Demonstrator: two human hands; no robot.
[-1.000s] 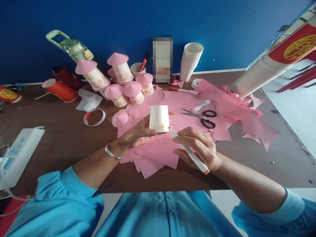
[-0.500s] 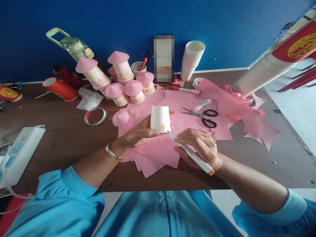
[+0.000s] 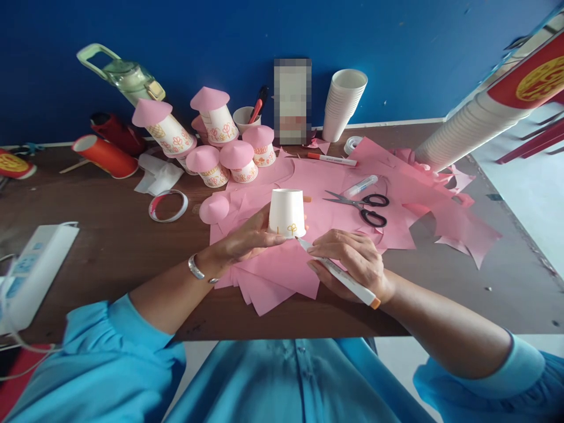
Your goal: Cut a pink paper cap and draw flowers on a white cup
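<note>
holding a small white cup (image 3: 286, 205) with its wide end down, the left hand (image 3: 247, 238) curls its fingers around the side and the bottom edge. the cup is up in the middle, over the pink paper (image 3: 273, 276) on the brown tabletop (image 3: 132, 258). a little yellow-orange flower and a short line are drawn near its wide end. the right hand (image 3: 356, 261) grips a white marker (image 3: 352, 285) with an orange back end. its tip points at the cup's bottom edge, just under the flower, but i cannot tell if it touches. a silver bracelet (image 3: 196, 267) is on the left wrist. behind, to the left, some cups with pink pointy roofs (image 3: 210, 98) stand close together. to the right, black-handled scissors (image 3: 359, 204) lie spread on the paper, and a tall stack of white cups (image 3: 341, 111) is near the blue wall (image 3: 198, 35).
</note>
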